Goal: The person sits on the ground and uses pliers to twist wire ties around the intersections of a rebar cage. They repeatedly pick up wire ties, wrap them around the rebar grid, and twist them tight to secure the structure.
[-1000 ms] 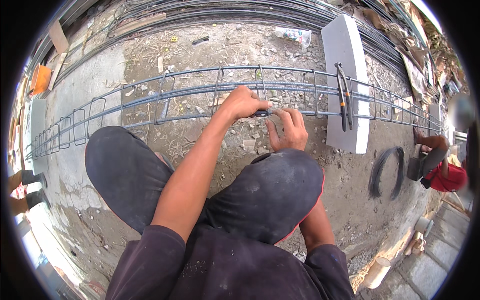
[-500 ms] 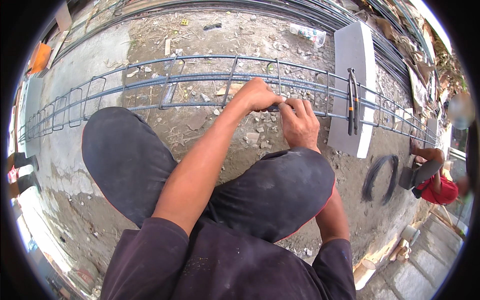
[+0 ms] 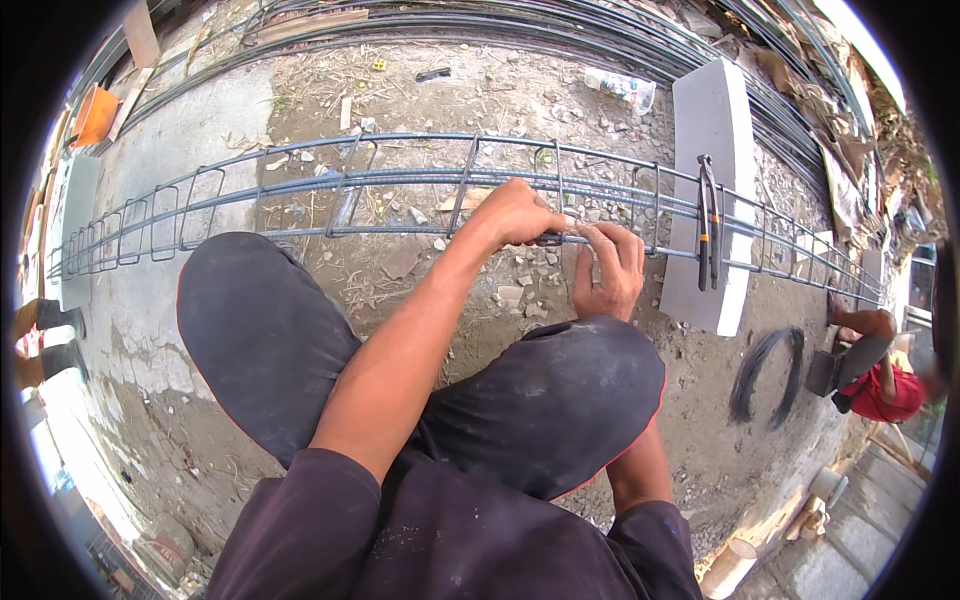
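Observation:
A long rebar cage (image 3: 400, 178) with square stirrups runs across in front of my knees. My left hand (image 3: 517, 212) is closed over its near bar, with a short dark piece (image 3: 549, 239) showing by the fingertips; I cannot make out what that piece is. Just to the right, my right hand (image 3: 612, 270) has bent fingers at the same bar, with a gap between thumb and forefinger. Nothing shows clearly in it. A pair of end-cutting pincers (image 3: 709, 225) with black and orange handles hangs on the cage, further right.
A pale block (image 3: 715, 110) lies under the cage at right; another supports its far left end. A coil of dark wire (image 3: 768, 375) rests on the ground. Long bars (image 3: 450, 22) lie at the back. Another person (image 3: 885, 385) in red squats at the far right.
My right hand's thumb and forefinger have spread apart, and the hand sits slightly off the left one. The left hand keeps its hold. The whole view has shifted, so the scene appears lower.

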Action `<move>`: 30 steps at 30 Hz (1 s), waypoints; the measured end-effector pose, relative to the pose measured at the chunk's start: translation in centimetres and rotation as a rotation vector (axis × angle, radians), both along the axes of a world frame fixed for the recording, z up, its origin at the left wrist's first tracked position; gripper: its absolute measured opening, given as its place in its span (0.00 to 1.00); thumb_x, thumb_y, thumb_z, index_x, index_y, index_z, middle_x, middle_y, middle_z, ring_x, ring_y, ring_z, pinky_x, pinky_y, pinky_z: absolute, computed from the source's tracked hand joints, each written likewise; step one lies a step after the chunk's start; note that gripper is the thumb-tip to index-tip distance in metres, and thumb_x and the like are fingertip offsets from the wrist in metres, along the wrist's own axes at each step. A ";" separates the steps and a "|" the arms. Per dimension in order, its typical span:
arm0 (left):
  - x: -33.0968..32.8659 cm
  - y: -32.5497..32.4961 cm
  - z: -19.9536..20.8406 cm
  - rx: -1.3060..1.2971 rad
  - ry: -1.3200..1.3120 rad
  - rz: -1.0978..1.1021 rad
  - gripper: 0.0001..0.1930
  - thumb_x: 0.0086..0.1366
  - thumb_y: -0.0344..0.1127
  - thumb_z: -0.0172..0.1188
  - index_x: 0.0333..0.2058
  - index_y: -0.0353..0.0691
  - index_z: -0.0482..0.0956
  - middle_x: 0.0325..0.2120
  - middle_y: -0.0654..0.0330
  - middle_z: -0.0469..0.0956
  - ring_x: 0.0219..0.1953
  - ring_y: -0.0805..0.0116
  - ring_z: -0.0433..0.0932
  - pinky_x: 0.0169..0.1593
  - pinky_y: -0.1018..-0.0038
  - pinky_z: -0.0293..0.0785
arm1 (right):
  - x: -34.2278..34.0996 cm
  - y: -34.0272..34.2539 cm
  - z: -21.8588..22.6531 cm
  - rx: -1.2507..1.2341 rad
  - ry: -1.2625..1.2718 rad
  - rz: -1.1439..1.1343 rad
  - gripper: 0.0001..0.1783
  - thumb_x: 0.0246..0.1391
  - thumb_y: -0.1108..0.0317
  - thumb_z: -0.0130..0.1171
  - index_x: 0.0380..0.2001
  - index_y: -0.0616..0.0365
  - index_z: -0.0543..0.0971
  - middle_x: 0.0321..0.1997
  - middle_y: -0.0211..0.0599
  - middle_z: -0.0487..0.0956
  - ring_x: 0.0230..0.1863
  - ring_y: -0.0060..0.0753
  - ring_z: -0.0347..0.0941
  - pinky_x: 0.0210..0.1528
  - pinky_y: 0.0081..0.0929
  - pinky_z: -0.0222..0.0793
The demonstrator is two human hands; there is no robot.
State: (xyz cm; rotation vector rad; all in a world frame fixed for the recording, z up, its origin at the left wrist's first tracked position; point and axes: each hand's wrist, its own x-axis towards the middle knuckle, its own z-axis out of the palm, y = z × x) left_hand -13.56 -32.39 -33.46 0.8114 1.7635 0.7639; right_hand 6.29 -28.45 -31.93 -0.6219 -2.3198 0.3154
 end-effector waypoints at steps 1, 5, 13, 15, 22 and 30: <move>0.1 0.0 0.4 -0.005 0.006 0.006 0.23 0.54 0.51 0.75 0.27 0.31 0.90 0.25 0.49 0.86 0.24 0.62 0.80 0.34 0.61 0.76 | 0.5 -0.1 -0.2 -0.028 0.022 -0.076 0.20 0.48 0.78 0.71 0.46 0.51 0.85 0.46 0.35 0.80 0.46 0.44 0.77 0.47 0.39 0.75; -0.2 0.2 0.8 -0.055 -0.024 -0.026 0.23 0.57 0.49 0.77 0.26 0.29 0.88 0.19 0.59 0.80 0.22 0.73 0.72 0.26 0.70 0.66 | 0.6 -0.9 0.1 -0.083 -0.056 -0.010 0.22 0.48 0.74 0.73 0.48 0.49 0.85 0.46 0.33 0.80 0.45 0.42 0.77 0.45 0.38 0.76; -0.3 0.3 0.2 -0.051 -0.015 -0.042 0.23 0.54 0.51 0.76 0.25 0.32 0.89 0.21 0.53 0.84 0.22 0.66 0.79 0.30 0.65 0.74 | -0.6 0.5 0.4 -0.065 -0.185 -0.024 0.11 0.50 0.68 0.75 0.36 0.51 0.82 0.41 0.30 0.80 0.42 0.41 0.77 0.42 0.38 0.74; 0.0 0.2 0.7 -0.030 -0.003 -0.036 0.22 0.54 0.52 0.76 0.27 0.33 0.90 0.23 0.51 0.85 0.24 0.64 0.81 0.32 0.65 0.75 | -0.3 0.0 -0.4 -0.105 -0.101 -0.063 0.09 0.52 0.69 0.74 0.35 0.52 0.82 0.40 0.30 0.80 0.42 0.42 0.77 0.43 0.38 0.73; -0.2 0.2 0.3 -0.045 0.003 -0.028 0.23 0.54 0.53 0.76 0.31 0.35 0.92 0.28 0.48 0.88 0.30 0.59 0.86 0.37 0.64 0.79 | -1.3 -1.3 -1.4 -0.104 0.007 -0.173 0.08 0.54 0.75 0.70 0.37 0.52 0.83 0.40 0.32 0.81 0.43 0.43 0.78 0.44 0.40 0.75; -0.1 0.4 0.2 -0.038 0.052 -0.055 0.22 0.53 0.54 0.74 0.30 0.37 0.92 0.29 0.47 0.88 0.30 0.58 0.86 0.38 0.63 0.79 | 0.4 0.0 0.3 -0.283 -0.008 -0.101 0.11 0.53 0.76 0.70 0.40 0.52 0.83 0.41 0.33 0.81 0.44 0.43 0.80 0.43 0.39 0.76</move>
